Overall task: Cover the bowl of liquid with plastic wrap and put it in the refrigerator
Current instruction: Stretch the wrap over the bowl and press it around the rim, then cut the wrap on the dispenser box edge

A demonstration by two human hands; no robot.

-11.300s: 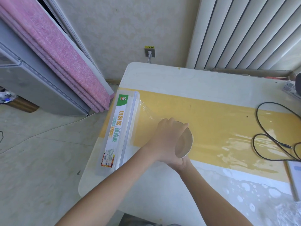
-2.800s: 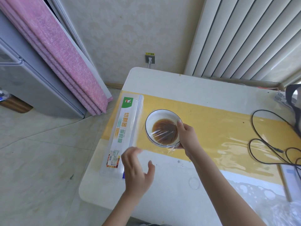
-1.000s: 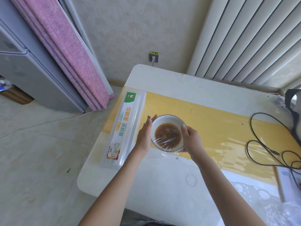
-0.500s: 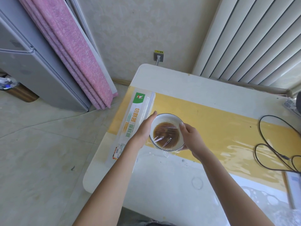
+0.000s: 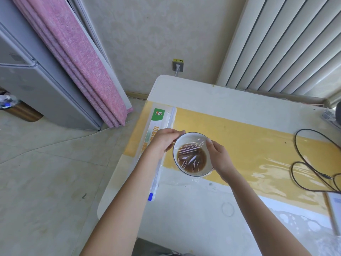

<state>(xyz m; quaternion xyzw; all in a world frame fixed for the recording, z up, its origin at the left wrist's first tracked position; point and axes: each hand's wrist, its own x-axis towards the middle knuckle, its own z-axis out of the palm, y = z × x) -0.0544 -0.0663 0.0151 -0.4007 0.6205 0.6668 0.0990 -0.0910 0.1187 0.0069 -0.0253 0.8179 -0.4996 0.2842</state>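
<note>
- White with a dark rim, the bowl (image 5: 192,154) of brown liquid sits between our hands above the bench's (image 5: 184,215) yellow strip.
- Plastic wrap (image 5: 191,154) stretches wrinkled across its top.
- Our left hand (image 5: 163,142) curls its fingers on the bowl's far-left rim, gripping it.
- Our right hand (image 5: 218,157) cups the right side, fingers wrapped round the wall.
- Just left lies the wrap box (image 5: 156,130), partly under our left arm.
- Far left stands the grey refrigerator (image 5: 36,80), door closed.
</note>
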